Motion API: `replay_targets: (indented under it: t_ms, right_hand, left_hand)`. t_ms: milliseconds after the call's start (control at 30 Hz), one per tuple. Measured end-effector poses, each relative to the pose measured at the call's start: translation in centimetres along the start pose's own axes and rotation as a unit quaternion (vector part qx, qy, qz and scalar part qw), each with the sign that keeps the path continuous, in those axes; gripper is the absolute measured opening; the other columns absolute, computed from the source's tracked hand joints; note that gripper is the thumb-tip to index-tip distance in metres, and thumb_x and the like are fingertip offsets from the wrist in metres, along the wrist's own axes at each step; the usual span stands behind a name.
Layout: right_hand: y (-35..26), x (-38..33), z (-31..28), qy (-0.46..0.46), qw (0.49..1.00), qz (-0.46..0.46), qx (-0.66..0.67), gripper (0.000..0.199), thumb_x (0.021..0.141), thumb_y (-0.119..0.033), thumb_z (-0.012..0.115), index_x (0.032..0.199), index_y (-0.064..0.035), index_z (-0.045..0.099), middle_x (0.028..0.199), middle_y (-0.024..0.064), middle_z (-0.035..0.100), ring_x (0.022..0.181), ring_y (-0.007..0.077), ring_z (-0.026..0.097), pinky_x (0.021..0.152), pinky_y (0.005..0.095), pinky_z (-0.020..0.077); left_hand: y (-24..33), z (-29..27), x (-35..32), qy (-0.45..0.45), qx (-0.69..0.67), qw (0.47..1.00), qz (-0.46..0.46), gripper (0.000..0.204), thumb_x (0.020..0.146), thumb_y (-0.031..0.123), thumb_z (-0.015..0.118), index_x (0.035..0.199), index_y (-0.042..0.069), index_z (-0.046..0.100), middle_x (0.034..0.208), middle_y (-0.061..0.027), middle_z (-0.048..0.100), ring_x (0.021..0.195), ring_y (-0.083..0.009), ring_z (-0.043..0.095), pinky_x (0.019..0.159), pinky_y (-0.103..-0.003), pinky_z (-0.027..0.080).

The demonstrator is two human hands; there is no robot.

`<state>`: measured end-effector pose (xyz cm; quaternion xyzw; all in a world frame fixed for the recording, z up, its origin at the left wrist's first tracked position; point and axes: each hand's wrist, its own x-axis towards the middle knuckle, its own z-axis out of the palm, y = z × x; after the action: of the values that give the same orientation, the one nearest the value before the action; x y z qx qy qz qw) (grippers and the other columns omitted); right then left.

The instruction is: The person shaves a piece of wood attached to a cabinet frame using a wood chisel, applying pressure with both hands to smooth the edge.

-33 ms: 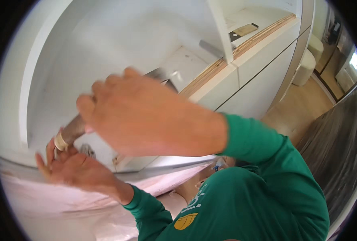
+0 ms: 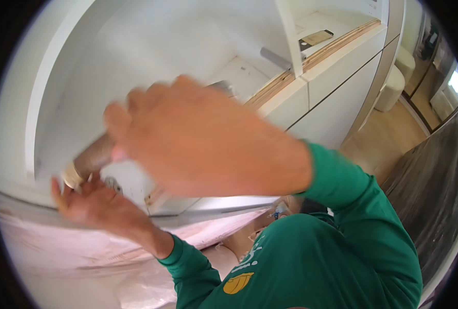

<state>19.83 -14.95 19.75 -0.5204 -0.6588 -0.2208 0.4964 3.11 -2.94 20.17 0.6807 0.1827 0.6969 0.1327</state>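
My right hand (image 2: 203, 139), blurred, is closed round a brown cylinder (image 2: 96, 153) with a cream-coloured end (image 2: 73, 176). A grey piece (image 2: 221, 86) shows past the knuckles; whether it belongs to the cylinder is hidden by the hand. Below, my left hand (image 2: 104, 207) is turned palm up, its fingers curled about the cream end and one digit sticking out to the left. All this is held over a white cabinet (image 2: 136, 56) with an open top. Beside the left fingers, a small round metal fitting (image 2: 113, 184) sits on the white surface.
A white divider (image 2: 289, 38) and a raw plywood edge (image 2: 272, 91) bound the cabinet. A grey tube (image 2: 275, 57) and a phone-like flat object (image 2: 317, 38) lie inside. Pinkish plastic sheeting (image 2: 84, 242) spreads at the lower left. White rounded stools (image 2: 388, 87) stand at the right.
My right hand has moved slightly up and to the right with the brown cylinder. The left hand has risen a little beside the cream end.
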Motion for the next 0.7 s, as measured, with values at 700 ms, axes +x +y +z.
replay_targets:
  t_ms: [700]
  right_hand:
    - [-3.7, -26.3, -18.4, 0.183, 0.867, 0.463, 0.018, 0.047, 0.122, -0.044, 0.053, 0.139, -0.002, 0.068, 0.097, -0.0003, 0.062, 0.087, 0.0095, 0.048, 0.08, 0.0252, 0.0431]
  left_hand:
    - [0.2, 5.6, -9.2, -0.501, 0.12, 0.851, 0.102, 0.053, 0.115, 0.047, 0.063, 0.156, 0.014, 0.068, 0.137, -0.0154, 0.075, 0.113, -0.0334, 0.073, 0.093, -0.04, 0.058]
